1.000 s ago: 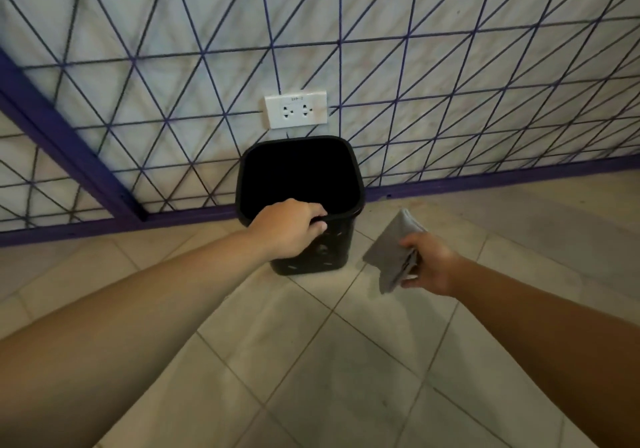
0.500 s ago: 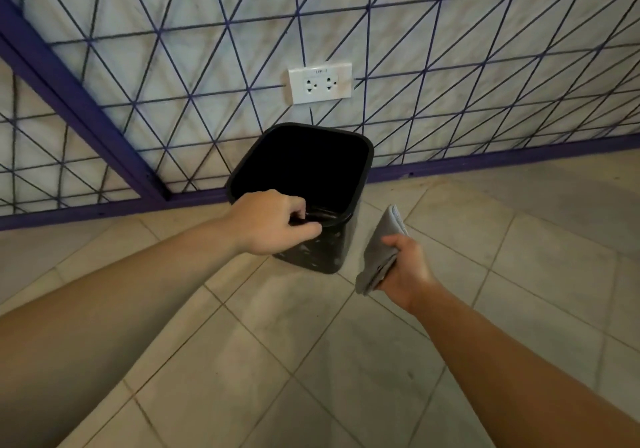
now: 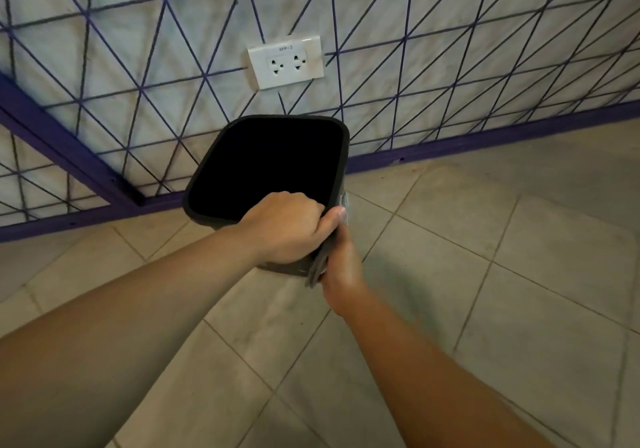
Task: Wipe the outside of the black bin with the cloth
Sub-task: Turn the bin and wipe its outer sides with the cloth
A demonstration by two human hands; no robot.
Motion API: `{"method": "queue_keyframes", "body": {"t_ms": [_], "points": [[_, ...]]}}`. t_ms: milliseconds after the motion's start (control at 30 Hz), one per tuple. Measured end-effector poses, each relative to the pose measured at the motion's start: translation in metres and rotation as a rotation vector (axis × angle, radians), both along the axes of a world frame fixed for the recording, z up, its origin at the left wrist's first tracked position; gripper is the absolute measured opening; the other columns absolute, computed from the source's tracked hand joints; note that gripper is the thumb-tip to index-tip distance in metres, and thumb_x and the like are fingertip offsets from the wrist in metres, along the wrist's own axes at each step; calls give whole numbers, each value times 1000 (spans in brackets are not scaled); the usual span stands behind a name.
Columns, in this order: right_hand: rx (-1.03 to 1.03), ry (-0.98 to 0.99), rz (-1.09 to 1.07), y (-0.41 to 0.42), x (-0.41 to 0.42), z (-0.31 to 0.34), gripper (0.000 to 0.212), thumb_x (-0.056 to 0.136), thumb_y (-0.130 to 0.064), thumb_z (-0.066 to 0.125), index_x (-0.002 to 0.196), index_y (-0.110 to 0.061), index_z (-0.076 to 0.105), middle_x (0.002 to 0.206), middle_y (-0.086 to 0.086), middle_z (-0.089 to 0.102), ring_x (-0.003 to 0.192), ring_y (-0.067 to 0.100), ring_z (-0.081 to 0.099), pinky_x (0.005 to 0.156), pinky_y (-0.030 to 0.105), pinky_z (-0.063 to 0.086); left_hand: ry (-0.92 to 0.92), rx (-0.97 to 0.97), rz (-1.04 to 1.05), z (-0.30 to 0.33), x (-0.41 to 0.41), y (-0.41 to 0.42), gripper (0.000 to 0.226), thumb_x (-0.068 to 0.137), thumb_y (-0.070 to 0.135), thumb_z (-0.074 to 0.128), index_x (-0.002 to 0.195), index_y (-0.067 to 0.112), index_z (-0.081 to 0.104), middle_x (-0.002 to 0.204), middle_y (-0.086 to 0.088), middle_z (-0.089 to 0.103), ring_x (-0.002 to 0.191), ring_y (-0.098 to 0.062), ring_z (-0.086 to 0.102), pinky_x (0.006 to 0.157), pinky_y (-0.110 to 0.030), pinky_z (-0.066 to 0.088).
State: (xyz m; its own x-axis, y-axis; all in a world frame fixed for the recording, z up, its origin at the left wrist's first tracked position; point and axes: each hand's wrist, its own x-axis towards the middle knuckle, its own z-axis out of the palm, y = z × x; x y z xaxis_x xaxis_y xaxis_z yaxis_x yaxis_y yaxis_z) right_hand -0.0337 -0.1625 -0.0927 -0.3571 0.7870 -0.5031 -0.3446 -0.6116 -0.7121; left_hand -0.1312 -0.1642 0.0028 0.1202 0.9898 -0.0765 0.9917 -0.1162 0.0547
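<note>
Bin [image 3: 266,167], black and square-mouthed, is sitting on the tiled floor [image 3: 485,274] in the head view, close in front of the wall and tilting toward the camera's left, its dark opening facing up at the lens. The left hand [image 3: 284,229] is gripping the near rim, fingers curling over the edge into the opening and the thumb lying along the outside near the right corner. The right hand [image 3: 341,267] is pressing a folded grey cloth [image 3: 320,264] against the bin's right outer side, just beneath the left thumb; the fingers are wrapping round the cloth, though blur is hiding how they lie exactly. A strip of the cloth is showing between the bin wall and the right palm, and its upper end is reaching up beside the rim corner. Behind the bin, a white double socket [image 3: 286,63] is sitting on the pale wall [image 3: 104,67], which is crossed by thin purple lines, and a purple skirting strip [image 3: 485,139] is running along the foot of it.
</note>
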Motion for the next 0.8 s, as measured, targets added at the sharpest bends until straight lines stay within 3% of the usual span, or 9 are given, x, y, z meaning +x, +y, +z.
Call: {"method": "queue_keyframes", "body": {"t_ms": [67, 167, 267, 333, 533, 600, 667, 733, 800], "points": [[-45, 31, -49, -1, -15, -7, 83, 104, -66, 40, 171, -22, 19, 171, 18, 33, 156, 28, 39, 122, 43, 44, -40, -2, -8, -3, 3, 5, 60, 99, 54, 19, 67, 23, 58, 59, 4, 56, 57, -13, 55, 64, -40, 49], [-83, 55, -127, 0, -32, -18, 91, 95, -78, 45, 170, -31, 23, 178, 16, 8, 163, 31, 24, 122, 46, 41, -79, 14, -11, -5, 0, 3, 61, 97, 55, 18, 64, 22, 58, 57, 4, 56, 57, -14, 56, 64, -40, 50], [-50, 44, -183, 3, -43, -26, 124, 63, -104, 51, 166, -38, 32, 178, 8, 19, 166, 26, 15, 130, 55, 29, -95, 11, 8, -4, -2, 8, 60, 97, 55, 19, 59, 22, 53, 55, 4, 53, 56, -17, 56, 64, -41, 49], [-2, 22, -238, 2, -44, -31, 136, 50, -111, 49, 164, -37, 38, 174, 3, 32, 163, 21, 25, 130, 54, 29, -117, 10, 13, -4, -1, 10, 59, 96, 55, 17, 58, 25, 51, 55, 4, 54, 57, -17, 57, 64, -40, 49], [53, -72, -221, -2, -30, -13, 79, 97, -74, 38, 157, -24, 52, 160, 3, 54, 151, 17, 47, 126, 47, 39, -158, 62, 19, -5, -1, 9, 62, 100, 49, 15, 57, 25, 52, 52, 4, 55, 54, -12, 57, 60, -36, 46], [43, -62, -242, 10, -27, -14, 61, 113, -52, 31, 158, -15, 49, 157, 8, 56, 147, 19, 51, 119, 32, 45, -147, 81, 27, -6, -4, 9, 65, 101, 46, 15, 58, 20, 55, 51, 2, 55, 53, -14, 55, 59, -35, 43], [81, -37, -225, 5, -27, -7, 71, 107, -63, 35, 160, -17, 48, 159, 7, 54, 148, 18, 50, 121, 36, 45, -149, 90, 17, -8, -6, 8, 65, 101, 45, 15, 61, 18, 58, 51, 2, 55, 52, -14, 54, 57, -34, 40], [145, -37, -208, -10, -29, 0, 105, 82, -91, 42, 162, -23, 45, 164, 3, 49, 154, 18, 43, 129, 47, 35, -146, 92, 7, -8, -7, 5, 64, 100, 45, 14, 61, 19, 58, 51, 3, 54, 49, -11, 51, 55, -32, 36], [197, -55, -214, -12, -36, -14, 118, 72, -102, 43, 162, -25, 44, 165, 1, 48, 157, 17, 39, 131, 50, 30, -133, 94, 9, -6, -6, 5, 61, 100, 45, 15, 56, 21, 50, 48, 3, 50, 46, -9, 46, 54, -32, 31]]}}
